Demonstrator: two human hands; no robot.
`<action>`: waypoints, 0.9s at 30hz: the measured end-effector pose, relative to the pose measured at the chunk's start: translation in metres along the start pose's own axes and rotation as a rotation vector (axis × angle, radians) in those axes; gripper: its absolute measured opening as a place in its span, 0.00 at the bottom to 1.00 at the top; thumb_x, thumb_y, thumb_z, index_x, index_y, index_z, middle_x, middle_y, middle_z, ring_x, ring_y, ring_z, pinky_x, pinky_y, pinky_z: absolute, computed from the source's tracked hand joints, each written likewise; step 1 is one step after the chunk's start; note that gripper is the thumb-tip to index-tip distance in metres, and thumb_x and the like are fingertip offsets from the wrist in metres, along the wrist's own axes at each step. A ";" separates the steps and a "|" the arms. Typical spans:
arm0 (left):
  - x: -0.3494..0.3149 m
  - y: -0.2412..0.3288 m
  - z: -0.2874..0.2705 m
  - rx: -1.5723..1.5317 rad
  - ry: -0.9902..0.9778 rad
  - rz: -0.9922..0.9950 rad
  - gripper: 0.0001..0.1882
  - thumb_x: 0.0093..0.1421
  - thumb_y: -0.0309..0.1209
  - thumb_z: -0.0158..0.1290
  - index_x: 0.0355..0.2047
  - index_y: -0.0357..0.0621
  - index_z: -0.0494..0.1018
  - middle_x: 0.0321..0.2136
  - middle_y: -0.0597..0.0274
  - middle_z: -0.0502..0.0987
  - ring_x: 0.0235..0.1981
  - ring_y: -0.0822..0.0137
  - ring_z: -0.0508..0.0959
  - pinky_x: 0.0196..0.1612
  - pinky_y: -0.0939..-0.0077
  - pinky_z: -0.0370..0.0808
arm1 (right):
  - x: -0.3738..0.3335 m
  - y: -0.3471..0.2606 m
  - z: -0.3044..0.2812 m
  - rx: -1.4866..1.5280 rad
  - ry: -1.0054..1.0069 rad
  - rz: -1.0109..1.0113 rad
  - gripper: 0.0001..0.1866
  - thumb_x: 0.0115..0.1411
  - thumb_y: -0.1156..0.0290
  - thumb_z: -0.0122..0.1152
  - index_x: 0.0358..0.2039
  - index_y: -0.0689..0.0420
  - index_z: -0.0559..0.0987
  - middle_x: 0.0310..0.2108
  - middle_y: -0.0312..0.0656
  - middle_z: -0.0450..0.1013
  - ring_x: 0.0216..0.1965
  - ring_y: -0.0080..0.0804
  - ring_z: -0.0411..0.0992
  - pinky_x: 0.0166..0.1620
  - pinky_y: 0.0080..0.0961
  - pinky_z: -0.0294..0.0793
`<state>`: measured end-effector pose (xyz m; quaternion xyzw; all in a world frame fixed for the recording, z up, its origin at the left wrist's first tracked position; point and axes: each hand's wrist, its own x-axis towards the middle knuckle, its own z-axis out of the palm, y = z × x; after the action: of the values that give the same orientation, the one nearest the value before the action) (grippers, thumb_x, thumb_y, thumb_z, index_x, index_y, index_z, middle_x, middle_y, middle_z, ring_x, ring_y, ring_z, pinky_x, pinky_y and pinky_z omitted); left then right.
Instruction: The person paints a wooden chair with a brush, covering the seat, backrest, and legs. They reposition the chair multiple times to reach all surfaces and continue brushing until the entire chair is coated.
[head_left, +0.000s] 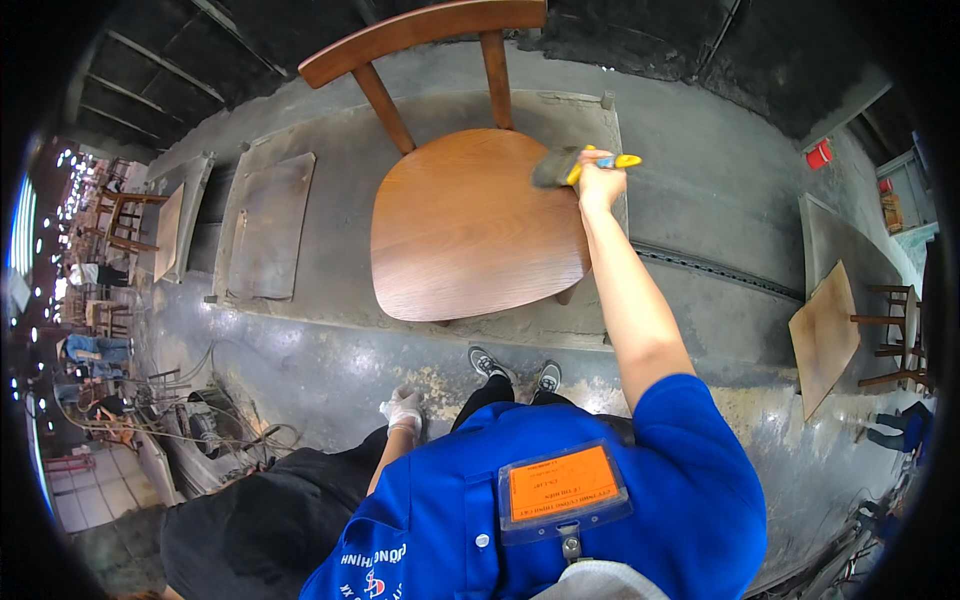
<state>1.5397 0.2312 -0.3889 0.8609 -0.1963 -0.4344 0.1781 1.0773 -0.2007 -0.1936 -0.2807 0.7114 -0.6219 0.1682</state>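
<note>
A brown wooden chair [470,225] with a rounded seat and a curved backrest [420,38] stands in front of me. My right hand [603,185] is closed around the yellow handle of a wide brush [562,168]. Its dark, blurred bristles meet the seat's far right edge, close to the backrest side. Low at my left side hangs my left hand [402,410] in a whitish glove, away from the chair. Its fingers look loosely apart, and nothing shows in them.
The chair stands on a grey, dusty platform [330,300], beside a flat board [268,230]. A chain track [720,272] runs rightward toward another board [825,330] and chair [890,335]. Someone in black [270,520] is close at my left; hoses [225,400] lie beyond.
</note>
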 end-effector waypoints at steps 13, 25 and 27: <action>0.040 -0.045 -0.045 0.095 -0.073 -0.149 0.25 0.57 0.34 0.61 0.55 0.43 0.78 0.41 0.54 0.82 0.44 0.66 0.81 0.43 0.73 0.78 | 0.016 0.002 0.121 0.221 0.329 0.176 0.03 0.56 0.78 0.64 0.28 0.65 0.82 0.26 0.48 0.81 0.30 0.37 0.81 0.36 0.35 0.81; 0.081 0.036 -0.074 -0.019 -0.118 -0.142 0.21 0.54 0.28 0.62 0.49 0.43 0.80 0.26 0.63 0.79 0.22 0.68 0.76 0.26 0.72 0.73 | -0.060 -0.010 -0.110 0.350 -0.110 0.488 0.08 0.57 0.85 0.65 0.34 0.57 0.79 0.35 0.40 0.78 0.29 0.27 0.76 0.27 0.25 0.76; 0.097 0.044 -0.071 0.054 -0.143 -0.122 0.21 0.54 0.28 0.63 0.49 0.42 0.80 0.27 0.63 0.80 0.22 0.68 0.76 0.27 0.72 0.73 | -0.090 -0.009 -0.154 0.337 0.198 0.621 0.10 0.59 0.83 0.66 0.40 0.57 0.79 0.35 0.40 0.79 0.34 0.31 0.79 0.32 0.31 0.82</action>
<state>1.6425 0.1548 -0.3944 0.8424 -0.1675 -0.4993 0.1139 1.0591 -0.0253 -0.1690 0.0418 0.6631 -0.6738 0.3233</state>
